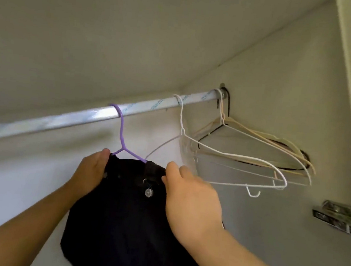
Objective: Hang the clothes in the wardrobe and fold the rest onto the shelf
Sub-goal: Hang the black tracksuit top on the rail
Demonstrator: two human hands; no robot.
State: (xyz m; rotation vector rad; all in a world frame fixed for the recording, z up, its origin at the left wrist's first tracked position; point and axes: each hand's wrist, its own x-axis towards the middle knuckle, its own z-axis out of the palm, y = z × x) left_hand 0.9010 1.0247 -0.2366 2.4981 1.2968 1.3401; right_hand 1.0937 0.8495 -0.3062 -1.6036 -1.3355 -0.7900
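A dark navy garment (125, 221) with a clear button and white digits near its hem hangs on a purple hanger (122, 133). The hanger's hook sits over the white wardrobe rail (67, 118). My left hand (91, 171) grips the garment's left shoulder by the hanger arm. My right hand (189, 197) holds the garment's right shoulder, fingers curled over the fabric edge. The hanger's lower arms are hidden inside the cloth.
Several bare white, cream and black hangers (243, 160) hang bunched at the rail's right end against the wardrobe side wall (285, 79). A metal door hinge (337, 217) sits at the right. The wardrobe top panel (116, 27) is close above the rail.
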